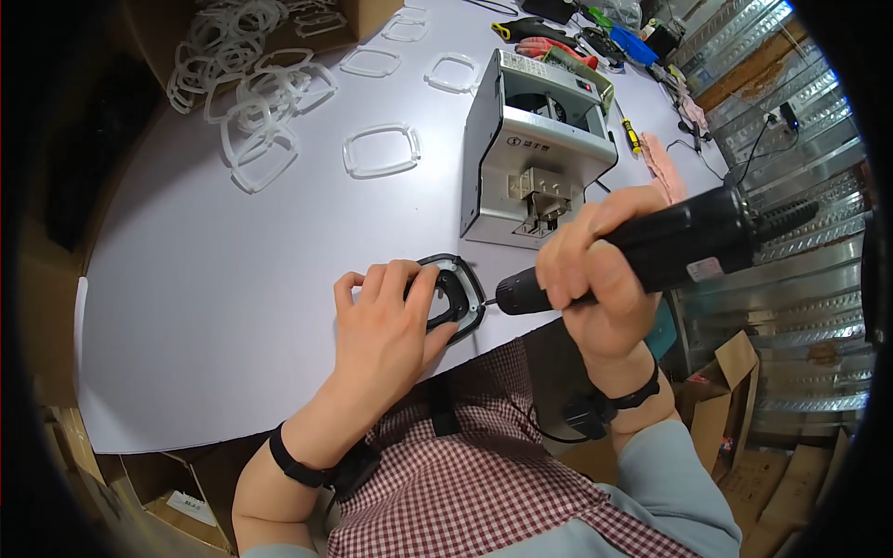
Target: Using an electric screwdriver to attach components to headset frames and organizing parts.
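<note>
Black frame (461, 296) lay on the white table (233, 316) near its front edge, just before the person's body, a rounded ring with a pale layer inside its dark rim. From the head view, I saw the left hand (383, 316) grasping it from its left side, palm down. The grip was partly spread: the forefinger reached over the upper part, the thumb pressed along the lower edge, and the remaining fingers were bent beside it.

Opposite, the right hand (600, 274) was clenched around a thick black power screwdriver (684, 237), its fingers wrapped round the body. The tool was held nearly level, slanting down to the left, and its thin bit (489, 302) met the frame's right edge. Whether the tip sat in a screw, I could not tell.

Beyond the hands stood a silver machine (539, 139), close to the frame but apart from it. One clear plastic ring (382, 172) lay alone to the machine's left, and a tangled heap of clear rings (256, 121) spilled from a cardboard box (377, 13) at the far left.
</note>
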Motion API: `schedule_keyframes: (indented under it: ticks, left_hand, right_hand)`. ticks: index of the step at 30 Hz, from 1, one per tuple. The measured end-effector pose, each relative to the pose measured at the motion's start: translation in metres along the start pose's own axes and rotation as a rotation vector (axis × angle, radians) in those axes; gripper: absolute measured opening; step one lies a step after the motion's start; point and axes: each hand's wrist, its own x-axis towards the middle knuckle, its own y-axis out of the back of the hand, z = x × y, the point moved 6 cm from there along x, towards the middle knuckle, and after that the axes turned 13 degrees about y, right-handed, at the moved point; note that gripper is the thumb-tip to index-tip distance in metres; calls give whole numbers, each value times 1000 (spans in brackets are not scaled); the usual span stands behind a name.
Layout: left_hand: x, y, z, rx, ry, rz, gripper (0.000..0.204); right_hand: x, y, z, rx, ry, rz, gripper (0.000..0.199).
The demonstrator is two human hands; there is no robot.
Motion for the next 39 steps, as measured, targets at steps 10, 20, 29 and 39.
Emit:
schedule_keyframes:
  ticks: [10,20,29,39]
  left_hand:
    - [1,-1,-1,0,17,-14,60]
    - [4,0,5,146,-90,-124,58]
    - [9,5,6,69,-241,-375,43]
    - [-2,4,-10,-62,57,63,44]
  right_hand:
    - [-19,-3,29,-31,-114,3,30]
    - [-6,-5,4,-144,-141,-112,20]
    - [44,44,-22,-104,322,171,23]
    - [42,24,-11,-71,121,98,20]
